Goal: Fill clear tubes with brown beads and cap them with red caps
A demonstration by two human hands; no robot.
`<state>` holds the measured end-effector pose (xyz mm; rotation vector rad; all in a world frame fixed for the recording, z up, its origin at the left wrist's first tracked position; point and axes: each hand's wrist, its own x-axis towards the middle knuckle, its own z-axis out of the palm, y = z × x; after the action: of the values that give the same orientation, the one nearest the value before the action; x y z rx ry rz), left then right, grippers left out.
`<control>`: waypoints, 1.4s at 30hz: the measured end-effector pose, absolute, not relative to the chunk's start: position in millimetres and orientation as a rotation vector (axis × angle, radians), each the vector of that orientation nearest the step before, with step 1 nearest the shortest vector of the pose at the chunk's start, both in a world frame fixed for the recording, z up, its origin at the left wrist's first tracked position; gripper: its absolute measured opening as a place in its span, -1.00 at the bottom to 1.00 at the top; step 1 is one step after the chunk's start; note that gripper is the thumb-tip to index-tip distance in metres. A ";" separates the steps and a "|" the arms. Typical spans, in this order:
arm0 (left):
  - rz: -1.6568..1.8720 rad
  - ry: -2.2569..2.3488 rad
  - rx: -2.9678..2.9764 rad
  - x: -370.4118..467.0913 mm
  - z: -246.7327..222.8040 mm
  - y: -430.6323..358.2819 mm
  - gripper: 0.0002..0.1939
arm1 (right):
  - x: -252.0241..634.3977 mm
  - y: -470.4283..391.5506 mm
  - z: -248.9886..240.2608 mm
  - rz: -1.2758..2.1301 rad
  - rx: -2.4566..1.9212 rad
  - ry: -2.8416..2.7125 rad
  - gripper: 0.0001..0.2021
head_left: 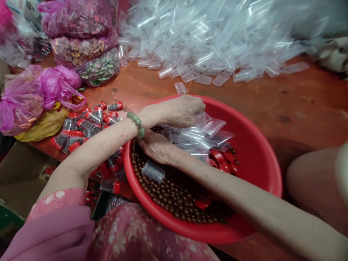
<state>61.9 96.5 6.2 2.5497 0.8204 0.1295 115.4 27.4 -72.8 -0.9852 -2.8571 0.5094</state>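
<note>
My left hand [182,110], with a green bead bracelet [136,125] at its wrist, is over the far side of a red basin [268,163]. Its fingers curl down beside a heap of clear plastic cases [201,136]; whatever they grip is hidden. Under that wrist my right hand [157,148] reaches across to the basin's left side, above brown beads [165,186]. The left wrist covers its fingertips. One clear plastic tube [153,171] lies on the beads near it. Red caps [224,165] lie right of the cases, and one more red piece [203,201] rests lower down.
Filled red-capped containers [92,125] lie scattered left of the basin. Bags of small coloured pieces [81,50] and knotted pink bags [35,94] stand behind. A large pile of clear cases [195,40] spreads across the back. A cardboard box [21,174] is lower left; a bare knee [312,181] is at right.
</note>
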 end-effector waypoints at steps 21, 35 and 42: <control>0.503 1.093 2.151 10.4 22.2 23.9 -0.64 | 175.3 -68.7 -40.4 0.449 -1.173 -2.832 -0.57; 0.397 0.812 1.961 -30.0 0.5 -14.8 -0.55 | 221.5 -82.8 -11.7 0.934 -1.139 -2.736 -0.61; 0.409 0.737 1.905 -25.1 -0.3 -4.9 -0.59 | 228.9 -80.9 -11.1 0.978 -1.064 -2.727 -0.62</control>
<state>-25.1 -4.9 -0.3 1.9052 0.7366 0.4085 228.9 -80.9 -11.1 -1.0636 -2.7275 0.9779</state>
